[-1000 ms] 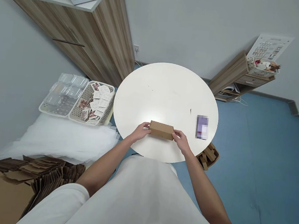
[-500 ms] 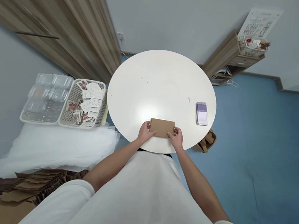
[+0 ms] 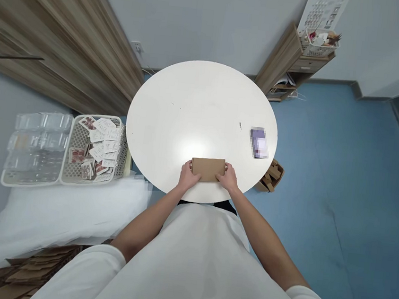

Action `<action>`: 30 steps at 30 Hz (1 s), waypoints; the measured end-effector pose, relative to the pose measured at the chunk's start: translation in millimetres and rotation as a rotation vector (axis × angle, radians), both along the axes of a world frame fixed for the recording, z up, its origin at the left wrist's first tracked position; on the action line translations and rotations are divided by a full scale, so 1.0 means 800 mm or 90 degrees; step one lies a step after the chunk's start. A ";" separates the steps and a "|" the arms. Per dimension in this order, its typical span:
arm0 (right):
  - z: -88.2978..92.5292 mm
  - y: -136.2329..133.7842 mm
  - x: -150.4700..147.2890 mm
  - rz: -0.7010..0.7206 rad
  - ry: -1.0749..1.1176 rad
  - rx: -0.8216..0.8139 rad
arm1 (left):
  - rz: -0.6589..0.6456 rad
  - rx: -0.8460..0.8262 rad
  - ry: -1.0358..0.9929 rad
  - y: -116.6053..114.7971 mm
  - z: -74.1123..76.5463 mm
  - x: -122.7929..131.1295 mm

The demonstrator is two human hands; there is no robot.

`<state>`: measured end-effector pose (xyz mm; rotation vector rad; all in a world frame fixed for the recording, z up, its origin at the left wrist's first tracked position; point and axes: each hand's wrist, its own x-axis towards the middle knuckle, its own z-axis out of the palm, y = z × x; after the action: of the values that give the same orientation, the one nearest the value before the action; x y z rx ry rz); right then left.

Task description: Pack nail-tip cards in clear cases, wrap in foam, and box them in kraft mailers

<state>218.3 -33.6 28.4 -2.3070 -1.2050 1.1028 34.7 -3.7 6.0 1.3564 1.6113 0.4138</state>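
A flat brown cardboard box (image 3: 208,169), its lid closed, is at the near edge of the round white table (image 3: 205,98). My left hand (image 3: 188,175) grips its left end, thumb on the top near the front edge and fingers around the side. At the right end my right hand (image 3: 228,177) holds it the same way. The undersides of the fingers are hidden. Toward the table's right side lies a purple and white item (image 3: 259,142), blurred into blocks.
To the left stand a white basket (image 3: 123,153) of printed cards and a basket of clear plastic boxes (image 3: 39,142). White sheets (image 3: 72,207) and folded cardboard (image 3: 25,274) lie below them. A carton of cardboard pieces (image 3: 271,176) sits on the floor at right.
The view has shifted and turned slightly, so the table and furniture appear further left. Both hands still hold the closed box in about the same place on the table.
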 end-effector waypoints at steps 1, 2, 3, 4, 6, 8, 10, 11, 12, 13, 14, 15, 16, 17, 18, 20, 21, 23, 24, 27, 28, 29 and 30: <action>0.000 0.002 0.002 0.008 0.012 -0.006 | 0.009 -0.007 -0.001 0.001 0.000 0.001; 0.001 0.003 0.005 0.016 0.020 -0.006 | 0.019 -0.012 -0.003 0.002 0.000 0.003; 0.000 0.002 0.010 0.024 0.026 -0.002 | 0.026 -0.015 -0.005 0.003 0.000 0.005; 0.000 0.001 0.016 0.030 0.032 0.006 | 0.031 -0.016 -0.007 0.002 0.002 0.010; 0.001 -0.008 0.035 0.033 0.050 0.027 | 0.035 -0.017 -0.012 -0.002 0.008 0.027; 0.003 -0.024 0.065 0.016 0.076 0.048 | 0.028 -0.011 -0.020 -0.011 0.019 0.058; 0.006 -0.044 0.107 -0.016 0.093 0.073 | 0.009 0.002 -0.023 -0.024 0.031 0.103; 0.008 -0.055 0.132 -0.035 0.096 0.088 | -0.004 0.014 -0.020 -0.030 0.036 0.130; 0.010 -0.067 0.159 -0.056 0.096 0.103 | -0.022 0.019 -0.019 -0.037 0.041 0.158; 0.012 -0.079 0.186 -0.080 0.096 0.120 | -0.049 0.019 -0.022 -0.042 0.045 0.188; 0.013 -0.091 0.214 -0.108 0.097 0.136 | -0.079 0.017 -0.030 -0.047 0.047 0.219; 0.013 -0.104 0.242 -0.139 0.096 0.151 | -0.112 0.013 -0.043 -0.051 0.048 0.249; 0.012 -0.117 0.268 -0.174 0.091 0.165 | -0.150 0.008 -0.055 -0.054 0.047 0.279; 0.011 -0.130 0.293 -0.210 0.084 0.172 | -0.188 0.002 -0.065 -0.057 0.045 0.308; 0.008 -0.143 0.315 -0.245 0.079 0.173 | -0.225 -0.004 -0.071 -0.058 0.042 0.335; 0.000 -0.166 0.353 -0.307 0.072 0.160 | -0.290 -0.020 -0.072 -0.060 0.034 0.385; -0.006 -0.176 0.368 -0.333 0.071 0.151 | -0.315 -0.030 -0.070 -0.060 0.029 0.407; -0.018 -0.191 0.393 -0.375 0.069 0.139 | -0.357 -0.051 -0.066 -0.061 0.020 0.445; -0.023 -0.196 0.405 -0.394 0.068 0.137 | -0.374 -0.061 -0.066 -0.062 0.016 0.462; -0.036 -0.202 0.436 -0.438 0.070 0.136 | -0.413 -0.086 -0.079 -0.062 0.009 0.505; -0.038 -0.202 0.447 -0.448 0.070 0.139 | -0.420 -0.091 -0.086 -0.061 0.007 0.518; -0.039 -0.202 0.457 -0.456 0.067 0.143 | -0.426 -0.093 -0.094 -0.060 0.006 0.530; -0.041 -0.202 0.466 -0.460 0.064 0.149 | -0.433 -0.092 -0.105 -0.059 0.005 0.541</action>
<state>591.4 -195.3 -4.4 -2.1796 -0.3623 0.7459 467.2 -50.5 10.2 1.6069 0.9445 -0.0049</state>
